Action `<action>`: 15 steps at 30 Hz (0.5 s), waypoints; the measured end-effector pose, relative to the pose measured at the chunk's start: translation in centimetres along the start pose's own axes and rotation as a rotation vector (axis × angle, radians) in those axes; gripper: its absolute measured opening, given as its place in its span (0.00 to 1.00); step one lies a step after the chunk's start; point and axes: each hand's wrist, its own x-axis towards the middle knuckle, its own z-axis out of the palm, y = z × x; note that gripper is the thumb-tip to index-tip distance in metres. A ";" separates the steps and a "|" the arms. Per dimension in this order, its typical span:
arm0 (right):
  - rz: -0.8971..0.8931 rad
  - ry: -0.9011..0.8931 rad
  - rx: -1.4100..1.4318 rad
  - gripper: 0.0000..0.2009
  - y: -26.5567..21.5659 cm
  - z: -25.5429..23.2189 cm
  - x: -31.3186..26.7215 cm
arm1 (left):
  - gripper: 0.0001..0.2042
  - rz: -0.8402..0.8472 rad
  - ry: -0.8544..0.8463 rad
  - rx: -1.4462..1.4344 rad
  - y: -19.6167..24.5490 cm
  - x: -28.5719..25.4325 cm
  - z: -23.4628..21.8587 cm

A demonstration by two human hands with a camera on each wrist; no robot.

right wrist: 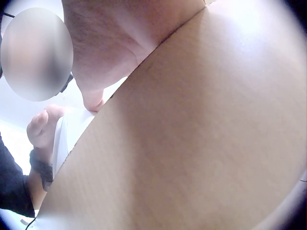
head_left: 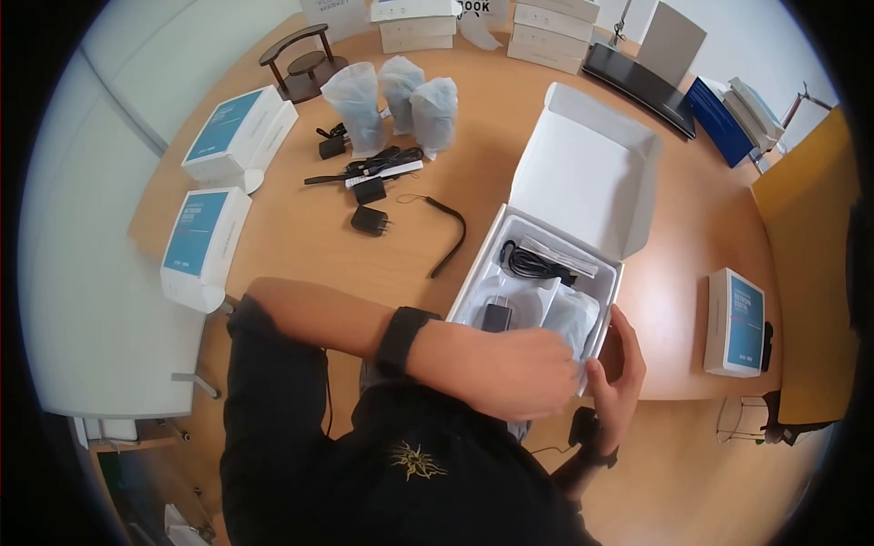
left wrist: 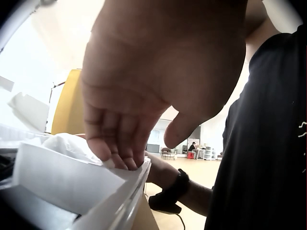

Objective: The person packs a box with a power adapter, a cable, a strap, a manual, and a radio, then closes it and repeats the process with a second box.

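Observation:
An opened white box (head_left: 583, 164) stands at the table's near edge, its lid tipped back. In its tray lie a coiled black cable (head_left: 537, 264), a black adapter (head_left: 497, 316) and a bagged item (head_left: 572, 318). My left hand (head_left: 519, 371) reaches over the near side; in the left wrist view, that hand's fingertips (left wrist: 125, 160) touch the tray's edge beside the white bag (left wrist: 72, 145). Against the box's right side rest the thumb and fingers of my right hand (head_left: 619, 387). The right wrist view shows the right hand (right wrist: 115, 43) touching the white box wall (right wrist: 72, 129).
Wrapped items (head_left: 434, 114), adapters (head_left: 370, 220), cables and a black strap (head_left: 452, 237) lie left of the box. Blue-topped boxes (head_left: 196, 238) stand at the left, another box (head_left: 734, 323) at the right. A wooden stand (head_left: 305, 65) and black device (head_left: 637, 89) are behind.

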 end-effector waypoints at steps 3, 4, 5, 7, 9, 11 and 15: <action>0.002 -0.005 -0.002 0.35 0.1 -0.1 0.0 | 0.19 0.035 0.083 0.148 0.3 0.1 0.4; 0.000 -0.006 -0.003 0.35 0.0 -0.1 0.0 | 0.19 0.004 0.143 0.133 0.5 0.1 0.4; -0.003 -0.007 -0.009 0.35 0.0 -0.1 0.0 | 0.20 -0.026 0.202 0.117 0.6 0.1 0.5; -0.007 -0.007 -0.015 0.35 -0.1 -0.1 0.0 | 0.20 -0.021 0.221 0.138 0.3 -0.1 1.2; 0.005 -0.015 -0.001 0.35 -0.3 -0.1 0.0 | 0.19 -0.018 0.247 0.159 0.4 -0.1 1.2; -0.006 -0.012 0.002 0.35 -0.1 -0.1 0.1 | 0.18 -0.075 0.137 0.223 1.0 0.1 0.6; -0.006 -0.006 0.011 0.34 -0.2 0.0 0.0 | 0.16 -0.161 0.270 0.161 0.9 -0.4 -3.1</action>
